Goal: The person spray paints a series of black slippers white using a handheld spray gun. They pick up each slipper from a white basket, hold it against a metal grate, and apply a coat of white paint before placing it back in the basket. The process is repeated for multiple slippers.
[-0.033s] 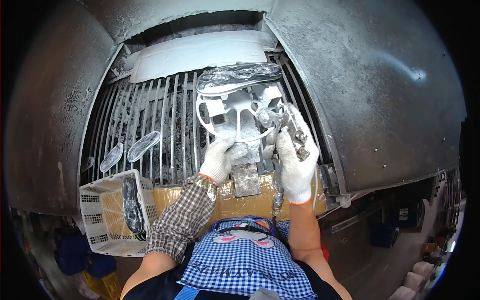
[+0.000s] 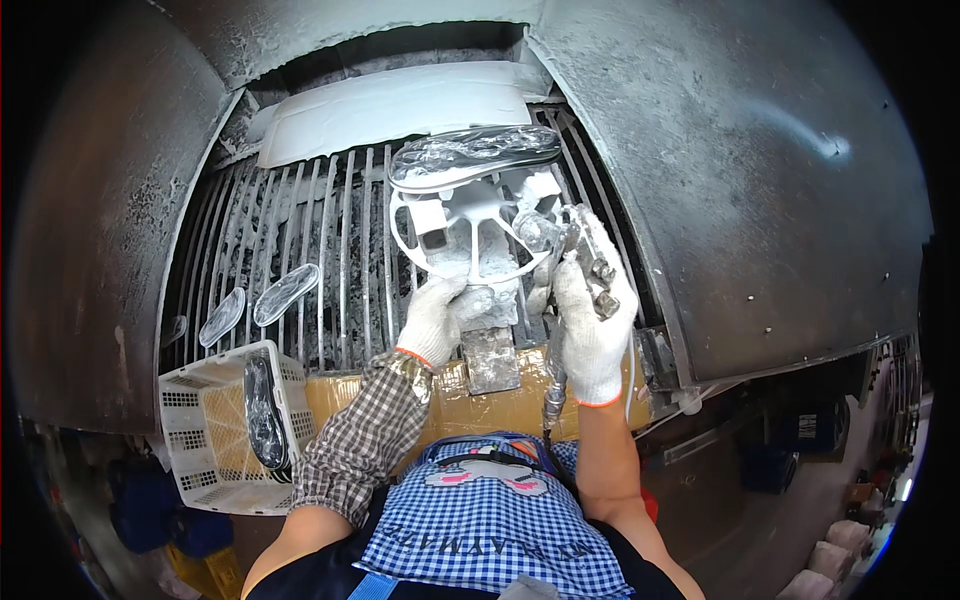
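A dark shoe sole [image 2: 475, 157] with clear film over its upper face sits on the far side of a white-coated, spoked round stand [image 2: 476, 212]. My left hand [image 2: 434, 318], in a white knit glove, is closed at the near rim of the stand; its fingertips are partly hidden. My right hand [image 2: 592, 335], gloved the same way, grips a metal spray gun [image 2: 585, 262] caked in white. The gun's front end points toward the stand's right side. From the gun a hose [image 2: 555, 385] runs down toward my apron.
Below the stand lies a slatted metal grate [image 2: 345, 260] between metal side walls [image 2: 740, 210]. Sole-shaped pieces [image 2: 286, 295] rest on its left part. A white plastic basket [image 2: 232, 425] with a film-covered sole stands at lower left. A white sheet [image 2: 395, 108] lies at the back.
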Action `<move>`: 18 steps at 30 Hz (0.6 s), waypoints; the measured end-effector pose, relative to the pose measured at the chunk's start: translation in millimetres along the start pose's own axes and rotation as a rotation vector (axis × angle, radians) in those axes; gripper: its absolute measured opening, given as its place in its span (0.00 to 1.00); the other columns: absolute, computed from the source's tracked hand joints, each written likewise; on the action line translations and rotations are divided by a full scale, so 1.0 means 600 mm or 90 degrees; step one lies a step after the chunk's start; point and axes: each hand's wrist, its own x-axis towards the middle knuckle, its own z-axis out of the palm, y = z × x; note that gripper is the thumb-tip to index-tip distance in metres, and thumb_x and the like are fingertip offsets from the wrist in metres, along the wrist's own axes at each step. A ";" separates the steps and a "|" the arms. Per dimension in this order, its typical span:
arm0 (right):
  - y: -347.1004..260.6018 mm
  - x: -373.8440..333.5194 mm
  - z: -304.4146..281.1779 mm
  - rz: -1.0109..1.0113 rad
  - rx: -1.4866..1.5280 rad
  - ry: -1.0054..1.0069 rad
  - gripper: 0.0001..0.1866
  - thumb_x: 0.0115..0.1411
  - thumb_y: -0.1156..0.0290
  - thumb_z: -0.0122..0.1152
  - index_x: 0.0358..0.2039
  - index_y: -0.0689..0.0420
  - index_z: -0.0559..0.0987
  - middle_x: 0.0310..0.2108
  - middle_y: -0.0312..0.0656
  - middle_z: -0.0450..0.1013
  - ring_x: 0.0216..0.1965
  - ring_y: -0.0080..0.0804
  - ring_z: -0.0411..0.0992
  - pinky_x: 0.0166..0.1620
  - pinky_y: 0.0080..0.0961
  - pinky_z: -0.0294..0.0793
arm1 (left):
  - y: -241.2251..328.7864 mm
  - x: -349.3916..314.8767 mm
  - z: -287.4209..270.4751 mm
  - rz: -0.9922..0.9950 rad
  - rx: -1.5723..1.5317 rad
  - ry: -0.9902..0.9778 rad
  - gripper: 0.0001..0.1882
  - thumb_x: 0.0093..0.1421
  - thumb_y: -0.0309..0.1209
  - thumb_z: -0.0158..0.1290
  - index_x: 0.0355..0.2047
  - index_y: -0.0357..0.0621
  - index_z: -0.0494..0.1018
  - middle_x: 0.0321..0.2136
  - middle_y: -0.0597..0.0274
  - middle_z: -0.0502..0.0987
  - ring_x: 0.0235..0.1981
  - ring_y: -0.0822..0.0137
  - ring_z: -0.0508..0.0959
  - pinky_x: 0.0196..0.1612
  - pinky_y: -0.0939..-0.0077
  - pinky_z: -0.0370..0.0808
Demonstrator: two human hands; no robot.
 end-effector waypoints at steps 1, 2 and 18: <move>-0.001 0.002 -0.003 0.007 0.005 0.012 0.31 0.72 0.74 0.61 0.71 0.71 0.65 0.56 0.47 0.76 0.50 0.25 0.76 0.53 0.22 0.76 | 0.003 -0.002 0.003 -0.007 0.003 -0.006 0.15 0.72 0.24 0.50 0.56 0.31 0.72 0.51 0.45 0.82 0.49 0.53 0.85 0.51 0.59 0.86; -0.002 0.003 -0.006 0.014 0.010 0.023 0.31 0.72 0.73 0.62 0.71 0.71 0.65 0.57 0.47 0.77 0.49 0.24 0.77 0.51 0.21 0.77 | 0.006 -0.005 0.007 -0.014 0.007 -0.012 0.15 0.72 0.24 0.49 0.57 0.31 0.72 0.51 0.45 0.81 0.49 0.53 0.85 0.51 0.59 0.86; -0.009 0.010 -0.039 -0.064 0.006 0.152 0.31 0.72 0.75 0.63 0.72 0.68 0.65 0.47 0.39 0.79 0.33 0.16 0.74 0.36 0.16 0.76 | 0.015 -0.015 0.024 -0.001 0.043 0.008 0.16 0.73 0.23 0.47 0.57 0.28 0.72 0.51 0.44 0.81 0.48 0.53 0.85 0.51 0.59 0.87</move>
